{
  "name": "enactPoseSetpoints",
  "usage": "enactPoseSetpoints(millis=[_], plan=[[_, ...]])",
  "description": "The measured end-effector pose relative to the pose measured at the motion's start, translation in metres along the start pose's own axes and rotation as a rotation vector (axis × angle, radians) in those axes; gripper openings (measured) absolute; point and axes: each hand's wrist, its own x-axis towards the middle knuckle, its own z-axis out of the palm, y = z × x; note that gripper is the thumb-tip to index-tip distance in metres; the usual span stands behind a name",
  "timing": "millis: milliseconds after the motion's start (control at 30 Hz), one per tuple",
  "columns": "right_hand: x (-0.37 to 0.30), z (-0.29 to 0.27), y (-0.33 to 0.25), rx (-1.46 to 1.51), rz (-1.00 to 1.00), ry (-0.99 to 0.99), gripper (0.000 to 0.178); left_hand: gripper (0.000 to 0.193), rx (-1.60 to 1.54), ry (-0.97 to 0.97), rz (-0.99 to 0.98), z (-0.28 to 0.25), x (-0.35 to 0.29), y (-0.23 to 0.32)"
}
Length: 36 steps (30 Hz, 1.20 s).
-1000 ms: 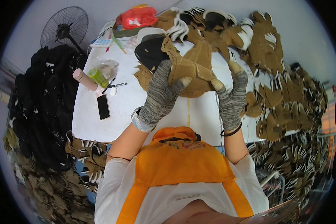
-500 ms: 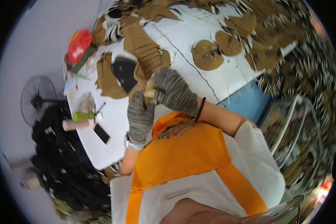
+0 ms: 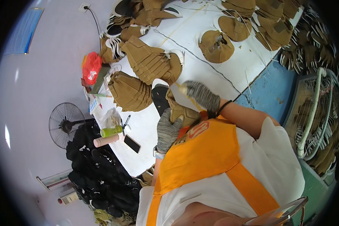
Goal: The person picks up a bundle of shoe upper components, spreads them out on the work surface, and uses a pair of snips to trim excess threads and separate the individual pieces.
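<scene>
My left hand [image 3: 168, 132], in a grey knitted glove, grips a brown suede shoe upper [image 3: 181, 113] close to my orange apron. A dark lining panel with a white edge shows at its far end. My right hand [image 3: 202, 95], gloved alike, hovers just beyond the upper and apart from it, its fingers drawn together. A thin tan strip passes beside those fingers; whether they pinch it, I cannot make out. Left of the upper lies a stack of brown uppers [image 3: 130, 91], with a longer stack [image 3: 147, 60] behind it.
On the white table [image 3: 145, 124] are a phone [image 3: 132, 144], a pink bottle [image 3: 106, 140], pens and a red bag [image 3: 91, 68]. More brown uppers [image 3: 216, 46] lie at the back right. A fan [image 3: 67, 125] and a black pile [image 3: 98, 165] stand left; a wire rack [image 3: 309, 109] is right.
My hands have parted: the right moved away to the right, while the left keeps the upper, now nearer my apron and turned. The whole view has shifted, and objects appear farther right and lower.
</scene>
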Motion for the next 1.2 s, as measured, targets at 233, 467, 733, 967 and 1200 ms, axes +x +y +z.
enactPoseSetpoints(millis=[233, 467, 733, 967, 1200], plan=[[0.054, -0.033, 0.209, -0.641, 0.528, -0.116, 0.050, 0.034, -0.171, 0.138, -0.087, -0.012, -0.020, 0.023], [0.137, -0.001, 0.170, -0.594, 0.861, -0.346, 0.063, 0.036, -0.278, 0.372, -0.141, -0.020, -0.050, 0.027], [0.107, -0.006, 0.227, -1.014, 0.696, -0.640, 0.059, 0.039, -0.376, 0.522, -0.106, -0.060, -0.047, 0.045], [0.016, -0.014, 0.149, -1.098, 0.117, -0.619, 0.041, 0.039, -0.356, 0.525, -0.092, -0.079, -0.049, 0.048], [0.009, 0.036, 0.107, -1.037, 0.421, -0.555, 0.036, 0.035, -0.568, 0.580, -0.039, -0.063, -0.049, 0.034]])
